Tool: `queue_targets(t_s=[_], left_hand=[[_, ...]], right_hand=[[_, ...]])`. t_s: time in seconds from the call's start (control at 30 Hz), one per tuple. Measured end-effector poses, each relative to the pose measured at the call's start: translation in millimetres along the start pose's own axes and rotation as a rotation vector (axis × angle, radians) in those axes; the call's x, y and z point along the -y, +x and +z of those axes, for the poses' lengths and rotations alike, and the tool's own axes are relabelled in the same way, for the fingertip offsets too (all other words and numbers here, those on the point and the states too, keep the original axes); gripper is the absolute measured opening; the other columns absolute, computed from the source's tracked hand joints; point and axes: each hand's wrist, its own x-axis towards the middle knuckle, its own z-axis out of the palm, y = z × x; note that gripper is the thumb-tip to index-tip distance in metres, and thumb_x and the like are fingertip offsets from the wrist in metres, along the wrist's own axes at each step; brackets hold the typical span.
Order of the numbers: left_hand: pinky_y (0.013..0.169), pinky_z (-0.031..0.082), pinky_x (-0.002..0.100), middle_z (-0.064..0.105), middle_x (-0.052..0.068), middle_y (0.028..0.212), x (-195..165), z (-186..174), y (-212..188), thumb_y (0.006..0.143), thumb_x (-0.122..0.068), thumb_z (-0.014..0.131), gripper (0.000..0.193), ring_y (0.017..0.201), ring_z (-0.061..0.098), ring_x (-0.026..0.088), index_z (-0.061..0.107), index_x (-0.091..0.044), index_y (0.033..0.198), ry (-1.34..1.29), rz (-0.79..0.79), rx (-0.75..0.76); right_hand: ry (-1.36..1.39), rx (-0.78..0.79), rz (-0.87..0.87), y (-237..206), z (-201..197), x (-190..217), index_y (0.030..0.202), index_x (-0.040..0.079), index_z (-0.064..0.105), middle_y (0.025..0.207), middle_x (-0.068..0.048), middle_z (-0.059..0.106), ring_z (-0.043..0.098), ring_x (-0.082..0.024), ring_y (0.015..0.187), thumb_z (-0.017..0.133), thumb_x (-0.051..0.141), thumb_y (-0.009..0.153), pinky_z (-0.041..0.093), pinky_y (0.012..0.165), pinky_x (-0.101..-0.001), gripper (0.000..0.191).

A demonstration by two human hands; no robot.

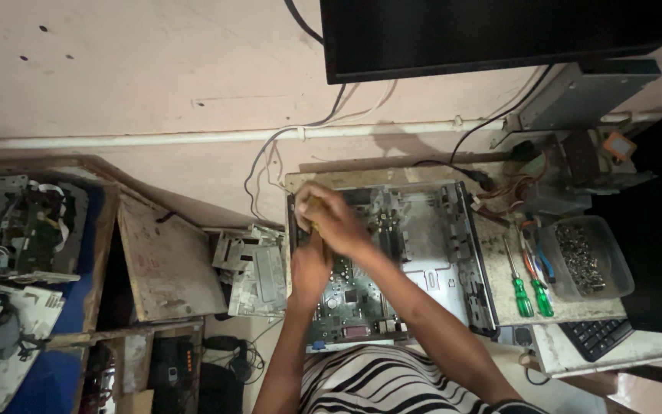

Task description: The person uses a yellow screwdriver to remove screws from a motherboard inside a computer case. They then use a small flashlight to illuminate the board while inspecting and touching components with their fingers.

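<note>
Striped cloth [392, 383] nearest the camera, both forearms reaching out over it. Green board [346, 299] lies inside an open metal case [430, 230] on the bench [499, 299]. Left hand [310, 264] curled over the board's upper left, fingers bent; cannot tell what it grips. Right hand [331, 215] just above, touching the left, closed around a yellowish tool handle [309, 205] near the case's far-left corner. Two green screwdrivers [530, 291] and a tub of screws [584, 257] right of the case. Keyboard [595, 337] beside them. Dark monitor [499, 34] farthest back.
</note>
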Motion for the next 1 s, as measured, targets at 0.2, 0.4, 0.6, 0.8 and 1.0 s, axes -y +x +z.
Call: queue_targets(t_s=[0.2,0.4,0.6,0.8,1.0], left_hand=[[0.069,0.054,0.059,0.069,0.029,0.082,16,13,-1,0.083,-0.02,0.069,0.023,0.08,0.068,0.049,0.073,-0.003,0.098,-0.065,-0.073,0.116],[0.069,0.052,0.06,0.069,0.029,0.081,14,10,-4,0.09,-0.016,0.062,0.023,0.077,0.067,0.05,0.066,-0.001,0.105,0.006,0.018,0.003],[0.065,0.052,0.059,0.069,0.028,0.083,-6,0,-4,0.102,-0.023,0.058,0.022,0.073,0.068,0.049,0.064,-0.001,0.103,0.017,0.041,-0.062],[0.068,0.054,0.059,0.07,0.028,0.081,8,1,-2,0.089,-0.015,0.061,0.029,0.076,0.069,0.049,0.066,-0.004,0.116,-0.015,-0.024,0.012],[0.069,0.054,0.058,0.072,0.025,0.081,23,15,-5,0.085,-0.023,0.069,0.02,0.078,0.07,0.046,0.072,-0.011,0.1,0.014,0.027,0.074]], right_hand=[[-0.201,-0.457,-0.184,-24,34,1,0.088,0.007,0.051,0.074,0.0,0.051,0.049,-0.01,0.068,0.046,0.012,0.101,0.043,0.062,-0.0292,0.016],[0.178,-0.166,-0.14,-5,12,-30,0.077,0.007,0.048,0.065,0.003,0.041,0.036,-0.007,0.056,0.045,0.008,0.094,0.031,0.051,-0.0276,0.017],[0.311,0.423,0.061,3,-33,-16,0.075,0.006,0.052,0.065,0.001,0.049,0.043,-0.007,0.055,0.049,0.011,0.097,0.032,0.049,-0.0233,0.023],[0.019,-0.124,-0.151,-14,19,2,0.101,0.004,0.054,0.089,-0.002,0.058,0.058,-0.01,0.082,0.053,0.014,0.105,0.05,0.075,-0.0269,0.011],[-0.111,-0.434,-0.217,-30,37,-11,0.09,0.004,0.053,0.072,0.002,0.047,0.042,-0.009,0.065,0.05,0.012,0.102,0.035,0.058,-0.0281,0.014]])
